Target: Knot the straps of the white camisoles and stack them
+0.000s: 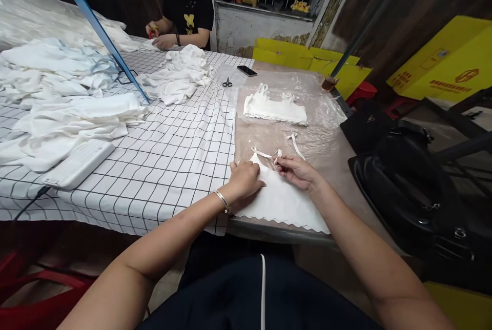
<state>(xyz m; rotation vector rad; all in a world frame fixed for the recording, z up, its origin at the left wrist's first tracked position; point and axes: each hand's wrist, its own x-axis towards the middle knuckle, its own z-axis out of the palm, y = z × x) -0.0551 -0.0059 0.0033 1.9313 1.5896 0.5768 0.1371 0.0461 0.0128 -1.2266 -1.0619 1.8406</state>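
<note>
A white camisole top (282,199) with thin straps and a scalloped hem lies flat at the table's front edge, its hem toward me. My left hand (246,180) presses on its upper left part with bent fingers that grip the cloth near the base of a strap. Between the thumb and fingertips of my right hand (298,172) is the end of that thin white strap (263,154), raised a little above the cloth. The other strap (294,143) lies loose on the plastic sheet. Beyond it, a stack of similar white tops (274,109) sits folded.
Small black scissors (227,82) and a phone (246,70) lie farther back. White garments (180,74) are heaped on the checked cloth (184,140), near a white power bank-like box (80,163). A black bag (407,191) stands at right. Across the table sits another person (188,12) handling cloth.
</note>
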